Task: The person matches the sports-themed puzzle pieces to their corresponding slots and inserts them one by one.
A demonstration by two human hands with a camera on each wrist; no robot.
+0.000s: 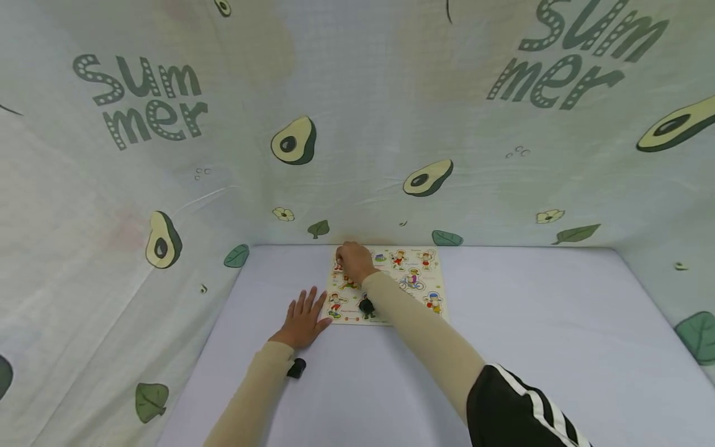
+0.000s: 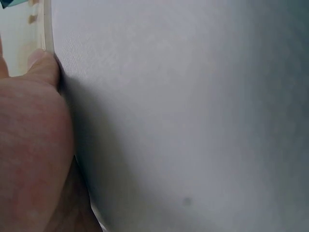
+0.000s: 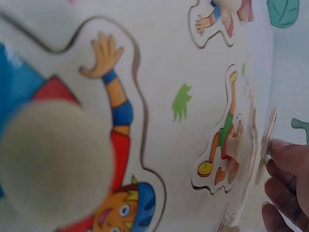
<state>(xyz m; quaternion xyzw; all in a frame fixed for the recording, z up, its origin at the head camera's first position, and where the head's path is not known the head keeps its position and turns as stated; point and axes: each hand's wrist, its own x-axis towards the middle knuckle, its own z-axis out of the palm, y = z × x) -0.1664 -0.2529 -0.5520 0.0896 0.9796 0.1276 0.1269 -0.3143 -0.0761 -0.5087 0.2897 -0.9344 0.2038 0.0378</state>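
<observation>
A wooden knob puzzle board (image 1: 416,297) printed with sporty children lies at the table's far edge. Over its far left corner, my right hand (image 1: 355,261) pinches a thin wooden puzzle piece (image 3: 265,145) between thumb and fingers. The right wrist view shows that piece edge-on, tilted up beside the board's edge, its picture hidden. My left hand (image 1: 301,321) lies spread on the table at the board's near left corner, its thumb (image 2: 44,67) against the board's edge. Close to the right wrist camera is a round knob (image 3: 55,164) on a piece showing a child in a cap.
A white table (image 1: 558,323) carries the board. Behind it and to the left hangs a pale cloth (image 1: 357,93) with avocados and lettering. Other pieces, such as the cyclist (image 1: 412,280), sit in their recesses. My right forearm crosses over the board's near part.
</observation>
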